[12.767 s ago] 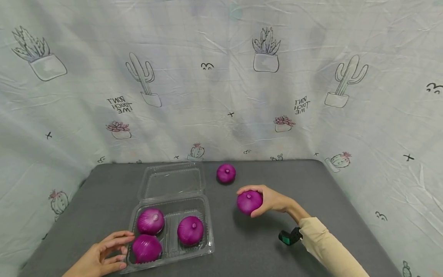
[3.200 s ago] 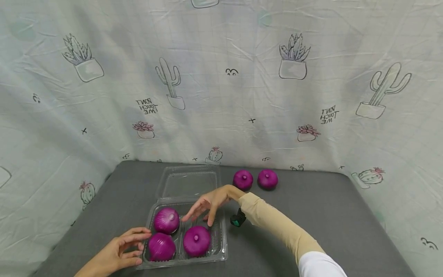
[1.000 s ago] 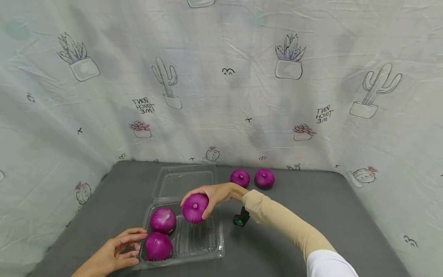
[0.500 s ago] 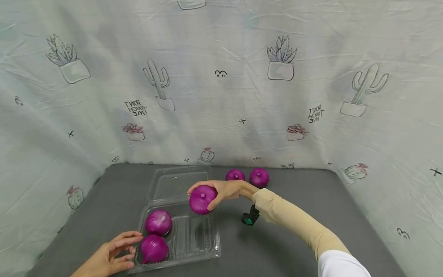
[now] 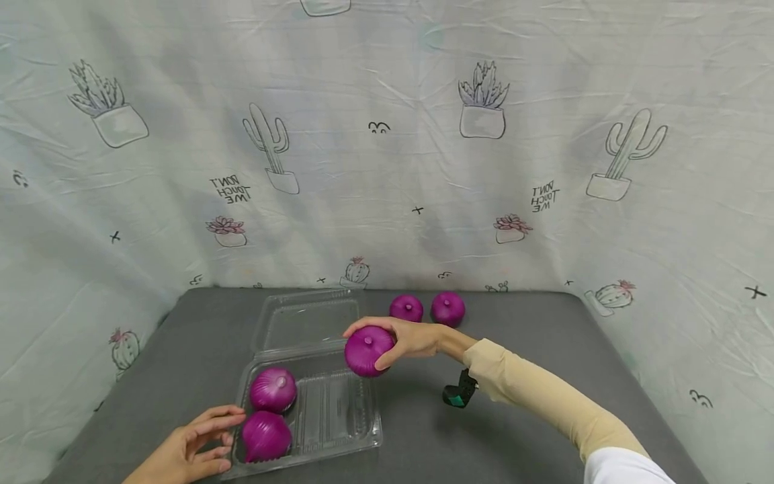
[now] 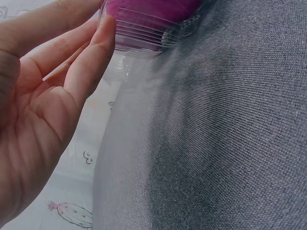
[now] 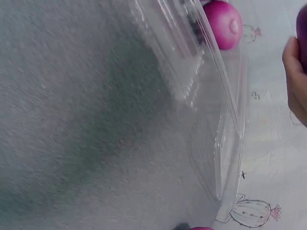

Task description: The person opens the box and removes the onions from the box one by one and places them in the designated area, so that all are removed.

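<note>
My right hand (image 5: 417, 338) grips a purple onion (image 5: 367, 352), thumb on the near side and fingers over the far side. It holds the onion in the air by the back right edge of a clear plastic clamshell box (image 5: 335, 444). In the right wrist view only part of the right hand (image 7: 298, 84) shows, at the right edge. Two more purple onions, one (image 5: 273, 390) behind the other (image 5: 266, 436), sit in the box's left half. My left hand (image 5: 184, 447) rests its fingertips on the box's left side; the left wrist view shows them touching the ridged wall (image 6: 139, 31).
Two purple onions, one (image 5: 406, 308) left of the other (image 5: 448, 308), stand side by side at the back of the grey table (image 5: 520, 390). The box's lid (image 5: 311, 321) lies flipped back behind it. A printed curtain (image 5: 387, 168) surrounds the table.
Since 3.2 s ago, my right hand has taken the onion out of the box's right half and carried it up and rightward. A second onion has joined the back one since 12.8 s ago.
</note>
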Demonstrator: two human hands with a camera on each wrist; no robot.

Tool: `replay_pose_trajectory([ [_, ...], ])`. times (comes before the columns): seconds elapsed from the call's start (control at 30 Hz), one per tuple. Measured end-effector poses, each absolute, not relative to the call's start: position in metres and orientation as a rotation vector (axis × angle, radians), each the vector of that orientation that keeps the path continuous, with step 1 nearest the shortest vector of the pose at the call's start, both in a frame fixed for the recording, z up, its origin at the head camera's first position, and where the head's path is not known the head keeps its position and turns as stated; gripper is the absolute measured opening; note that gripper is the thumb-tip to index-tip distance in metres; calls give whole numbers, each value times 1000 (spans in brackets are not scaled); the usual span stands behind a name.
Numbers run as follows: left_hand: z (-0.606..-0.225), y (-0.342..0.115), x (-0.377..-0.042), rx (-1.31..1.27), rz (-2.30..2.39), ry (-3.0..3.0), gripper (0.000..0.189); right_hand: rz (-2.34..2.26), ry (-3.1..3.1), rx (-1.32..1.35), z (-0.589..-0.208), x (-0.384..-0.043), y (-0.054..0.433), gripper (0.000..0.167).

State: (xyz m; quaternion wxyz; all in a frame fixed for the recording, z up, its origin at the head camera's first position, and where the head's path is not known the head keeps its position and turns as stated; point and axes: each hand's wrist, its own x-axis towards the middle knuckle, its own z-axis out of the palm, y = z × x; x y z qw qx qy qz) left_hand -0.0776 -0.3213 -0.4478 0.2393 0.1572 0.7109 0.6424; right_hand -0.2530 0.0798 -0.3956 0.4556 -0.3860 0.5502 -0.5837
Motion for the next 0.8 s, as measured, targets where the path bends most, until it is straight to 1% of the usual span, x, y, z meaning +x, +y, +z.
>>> replay_pose_trajectory([
  [0.13,-448,-322,-77,399,1752,1943,46,-1483,1394,-956,-398,-244,84,57],
  [0.3,-452,-323,-77,413,1752,1947,45,-1523,1419,-944,-399,-234,90,53],
  [0.47,-456,-325,-78,473,1786,1918,43,-1529,1373,-946,-401,-223,96,59],
  [0.67,-460,-326,-79,506,1799,1902,43,-1590,1260,-994,-405,-210,110,74],
  [0.8,-461,-328,-79,533,1805,1873,43,-1634,1344,-992,-401,-203,123,73],
])
